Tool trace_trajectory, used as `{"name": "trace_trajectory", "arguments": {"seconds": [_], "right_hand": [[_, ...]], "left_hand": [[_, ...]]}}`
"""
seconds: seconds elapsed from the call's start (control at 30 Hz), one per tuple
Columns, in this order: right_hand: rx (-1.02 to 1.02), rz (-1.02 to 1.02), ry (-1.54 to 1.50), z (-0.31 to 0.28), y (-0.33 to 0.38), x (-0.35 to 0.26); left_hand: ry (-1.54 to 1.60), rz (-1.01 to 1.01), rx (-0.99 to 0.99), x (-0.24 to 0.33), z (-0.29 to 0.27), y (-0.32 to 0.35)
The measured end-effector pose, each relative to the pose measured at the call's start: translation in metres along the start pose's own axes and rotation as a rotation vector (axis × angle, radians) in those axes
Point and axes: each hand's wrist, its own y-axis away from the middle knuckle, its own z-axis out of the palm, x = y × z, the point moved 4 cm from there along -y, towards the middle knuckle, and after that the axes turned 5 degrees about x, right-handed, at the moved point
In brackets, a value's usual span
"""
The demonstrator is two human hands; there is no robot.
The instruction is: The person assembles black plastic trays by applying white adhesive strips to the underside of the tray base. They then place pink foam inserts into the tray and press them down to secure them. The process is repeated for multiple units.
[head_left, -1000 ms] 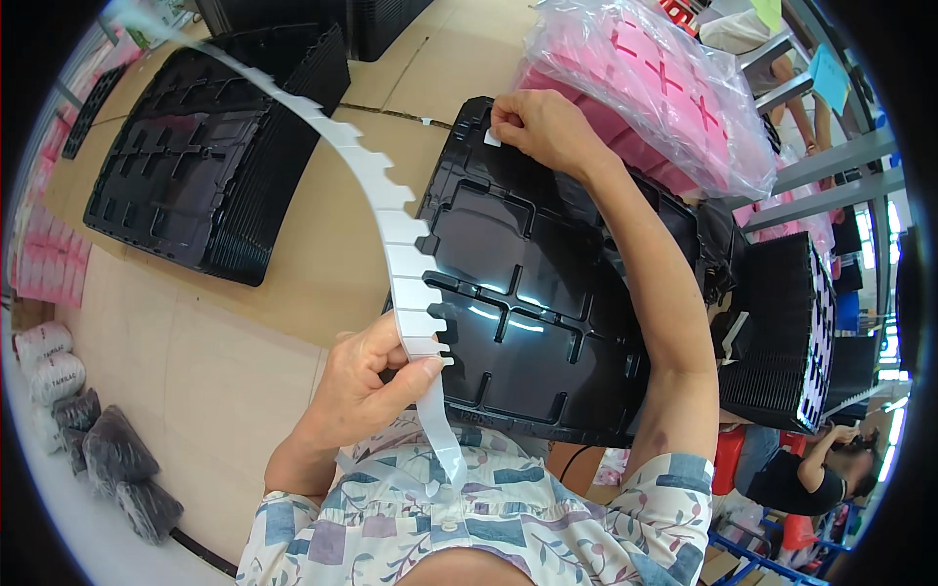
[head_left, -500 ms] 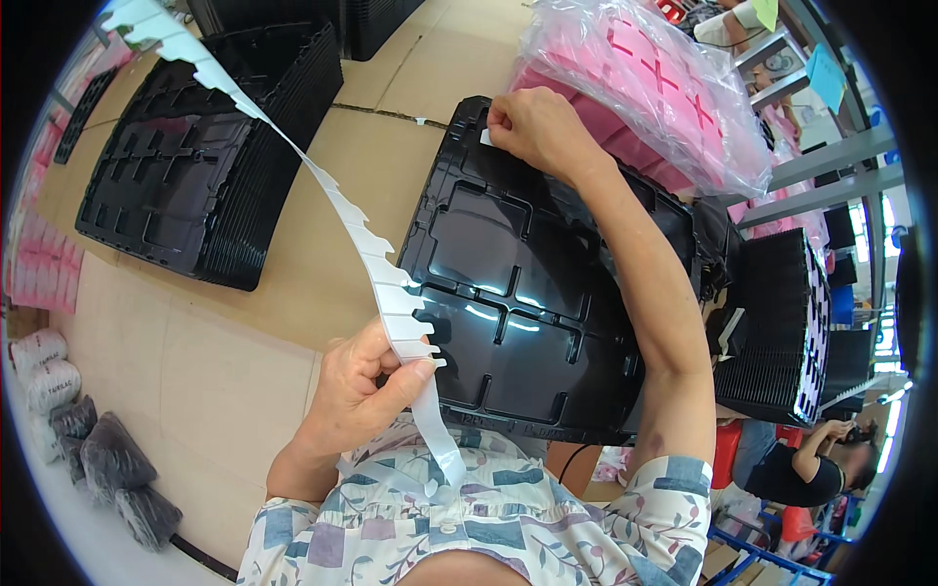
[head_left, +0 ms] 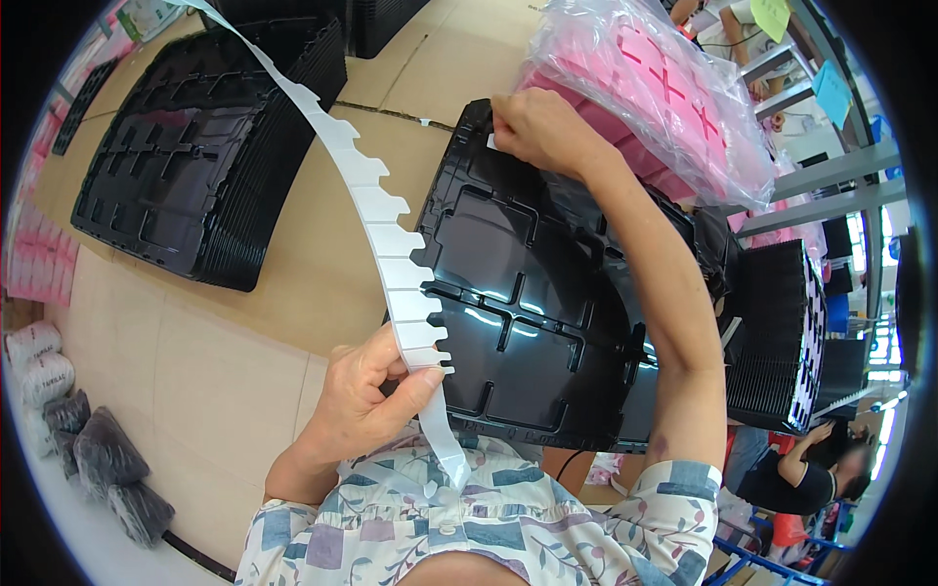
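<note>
A long white strip of labels (head_left: pixel 392 239) with notched tabs along one edge is pinched between thumb and fingers of my left hand (head_left: pixel 369 393). It runs up past the far left, and its bare tail hangs down against my shirt. My right hand (head_left: pixel 547 129) rests at the far left corner of a black plastic tray (head_left: pixel 489 234), fingers curled in. A small white label (head_left: pixel 491 142) shows by its fingertips, partly covered; what the fingers grip is hidden. The tray lies in front of me, glossy, with moulded cross-shaped ribs.
A tall stack of black trays (head_left: pixel 225 186) stands at the left, another stack (head_left: pixel 772 332) at the right. Pink trays in clear plastic wrap (head_left: pixel 655 88) lie behind my right arm. Dark bags (head_left: pixel 109 454) sit at lower left. A person (head_left: pixel 801 474) works at far right.
The label strip has swung and turned, so its tabs face me more broadly. My right hand stays at the tray's corner. The whole view has shifted slightly.
</note>
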Motion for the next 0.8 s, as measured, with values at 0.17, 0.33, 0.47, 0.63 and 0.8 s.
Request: {"name": "trace_trajectory", "arguments": {"seconds": [0.17,0.33,0.47,0.63,0.8], "right_hand": [[0.071,-0.158,0.101,0.003,0.001,-0.021],[0.036,0.021,-0.467,0.002,0.013,0.004],[0.243,0.623,-1.212,0.006,0.034,0.036],[0.212,0.57,-1.463,-0.015,0.059,0.02],[0.0,0.552,-1.612,-0.028,0.097,-0.014]], "left_hand": [[0.002,-0.013,0.005,0.001,0.0,0.0],[-0.012,-0.007,-0.006,-0.003,-0.002,0.001],[0.043,-0.031,0.018,-0.005,-0.001,0.002],[0.349,-0.171,0.058,-0.009,-0.006,0.004],[0.434,-0.177,0.0,-0.005,-0.009,-0.016]]}}
